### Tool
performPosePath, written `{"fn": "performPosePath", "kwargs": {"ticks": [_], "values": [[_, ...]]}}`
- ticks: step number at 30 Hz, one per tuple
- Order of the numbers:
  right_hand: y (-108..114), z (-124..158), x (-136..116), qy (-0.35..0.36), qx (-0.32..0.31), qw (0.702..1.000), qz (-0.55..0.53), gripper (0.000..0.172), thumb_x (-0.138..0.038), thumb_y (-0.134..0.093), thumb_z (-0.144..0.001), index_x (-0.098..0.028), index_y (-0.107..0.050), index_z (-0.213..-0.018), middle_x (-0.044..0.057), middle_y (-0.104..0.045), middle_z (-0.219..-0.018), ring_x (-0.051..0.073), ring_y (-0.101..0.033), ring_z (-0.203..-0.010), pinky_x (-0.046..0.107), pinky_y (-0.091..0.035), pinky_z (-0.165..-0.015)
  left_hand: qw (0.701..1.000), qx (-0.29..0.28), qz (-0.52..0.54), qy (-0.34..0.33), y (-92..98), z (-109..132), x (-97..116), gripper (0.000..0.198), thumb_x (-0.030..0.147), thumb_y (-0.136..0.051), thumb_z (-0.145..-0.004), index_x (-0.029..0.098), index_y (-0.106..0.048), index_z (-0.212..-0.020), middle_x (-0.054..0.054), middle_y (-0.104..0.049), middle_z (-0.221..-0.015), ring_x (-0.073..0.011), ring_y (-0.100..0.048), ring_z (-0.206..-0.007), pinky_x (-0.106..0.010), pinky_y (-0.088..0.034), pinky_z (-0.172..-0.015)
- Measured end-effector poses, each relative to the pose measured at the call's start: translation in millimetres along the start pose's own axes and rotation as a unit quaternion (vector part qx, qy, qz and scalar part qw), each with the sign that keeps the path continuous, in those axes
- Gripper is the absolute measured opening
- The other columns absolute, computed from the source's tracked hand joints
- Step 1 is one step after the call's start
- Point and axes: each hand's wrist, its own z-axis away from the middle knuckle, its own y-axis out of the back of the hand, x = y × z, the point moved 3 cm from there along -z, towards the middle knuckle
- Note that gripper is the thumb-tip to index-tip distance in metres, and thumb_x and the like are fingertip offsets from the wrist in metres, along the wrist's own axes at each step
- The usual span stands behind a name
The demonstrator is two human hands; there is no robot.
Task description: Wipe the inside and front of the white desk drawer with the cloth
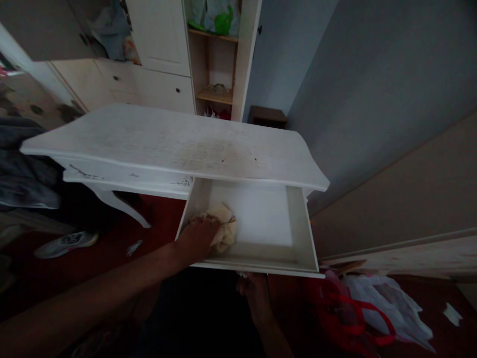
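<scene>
A crumpled cream cloth is bunched under my left hand, whose fingers are closed around it. That hand reaches over the front edge into the left part of an open drawer, where the cloth lies against the drawer bottom. The drawer is pulled out from a white table with dark smudges on its top. My right hand is below the drawer's front edge, fingers curled at a small pale knob on the drawer front; the hand partly hides the knob.
Behind the table stands a white cabinet with an open shelf section. A red bag and a white plastic bag lie on the floor at right. At left are a shoe and dark clothing. A grey wall rises on the right.
</scene>
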Motion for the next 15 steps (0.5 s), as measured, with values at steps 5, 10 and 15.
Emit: {"fn": "performPosePath", "kwargs": {"ticks": [5,10,15], "values": [[-1,2,-3,0.002,0.009,1.000,-0.001,0.038,-0.055,-0.075,-0.067,-0.019,-0.066,-0.068,0.000,-0.063,-0.064,0.010,-0.046,-0.046,0.027,-0.041,-0.049,0.998,0.024,-0.050,-0.008,-4.4,-9,5,0.052,0.016,-0.058,-0.079,0.013,-0.052,-0.130,-0.022,-0.059,-0.124,-0.0374,-0.059,-0.110,-0.047,-0.051,-0.085],[0,2,-5,0.005,0.004,1.000,0.011,0.039,-0.057,-0.074,-0.069,-0.019,-0.067,-0.068,0.001,-0.064,-0.065,0.010,-0.046,-0.047,0.027,-0.040,-0.049,0.995,0.089,-0.031,0.015,9.1,-40,-3,0.056,0.017,-0.058,-0.080,0.018,-0.047,-0.135,-0.021,-0.048,-0.139,-0.0426,-0.047,-0.123,-0.051,-0.048,-0.090],[2,1,-2,0.003,0.011,1.000,0.010,0.038,-0.056,-0.075,-0.069,-0.018,-0.068,-0.069,0.002,-0.066,-0.069,0.009,-0.046,-0.046,0.028,-0.041,-0.049,0.990,0.130,-0.023,0.058,28.8,-78,-16,0.052,0.023,-0.055,-0.085,0.016,-0.046,-0.136,-0.022,-0.053,-0.132,-0.0413,-0.049,-0.122,-0.047,-0.051,-0.087]]}}
